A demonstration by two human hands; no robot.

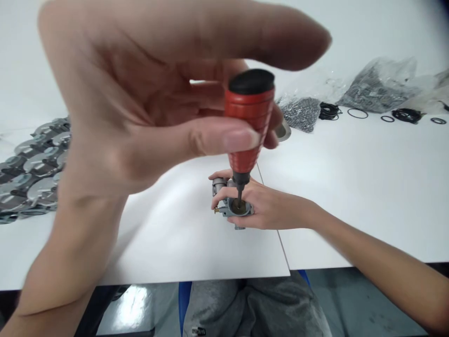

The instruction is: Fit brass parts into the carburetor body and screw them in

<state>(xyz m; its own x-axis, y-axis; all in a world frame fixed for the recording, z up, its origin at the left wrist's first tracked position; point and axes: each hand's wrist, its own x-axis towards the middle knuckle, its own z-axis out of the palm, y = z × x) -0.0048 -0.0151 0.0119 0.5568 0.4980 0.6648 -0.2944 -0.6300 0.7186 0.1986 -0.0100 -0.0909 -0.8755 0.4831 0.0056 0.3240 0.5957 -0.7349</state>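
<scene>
Close to the camera, my left hand (140, 103) pinches a red screwdriver (247, 112) with a black cap between thumb and fingers, while the index finger stretches out above the cap. The screwdriver points down, and its tip appears to sit in the round opening of a grey metal carburetor (219, 184). Lower down on the table, my right hand (268, 206) is wrapped round that carburetor and keeps it against the white surface. A small brass fitting (216, 210) sticks out of its left side. Fingers hide much of the carburetor's body.
Rows of similar metal carburetors (38, 173) stand at the left on the white table (351, 201). Clear bags of small metal parts (379, 86) lie at the back right, beside black rubber rings (407, 115). A seam crosses the table near my right hand.
</scene>
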